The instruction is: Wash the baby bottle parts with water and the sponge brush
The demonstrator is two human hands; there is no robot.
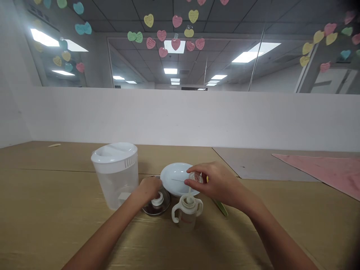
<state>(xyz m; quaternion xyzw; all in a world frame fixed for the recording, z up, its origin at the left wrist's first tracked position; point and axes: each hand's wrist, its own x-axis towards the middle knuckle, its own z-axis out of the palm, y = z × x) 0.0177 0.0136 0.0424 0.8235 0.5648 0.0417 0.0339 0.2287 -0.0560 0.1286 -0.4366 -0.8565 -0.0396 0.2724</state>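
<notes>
Clear cap [196, 177] pinched by right hand [216, 183], left hand [147, 189] on dark dome [149, 208], grip unclear

On my feed, a lidded pitcher [114, 176] stands at the left of the table [56, 183]. Just right of it sits a clear domed cover [156, 205] under the left hand [149, 189]. Behind that cover lies a plate [170, 176], and a two-handled cup [187, 213] stands nearest me, in front of the plate. The right hand [216, 183] holds a small clear piece [196, 177] over the plate's right side. A flat stick [221, 207] lies right of the cup; a pink sheet [317, 172] lies far right, before the partition wall [180, 120].
</notes>
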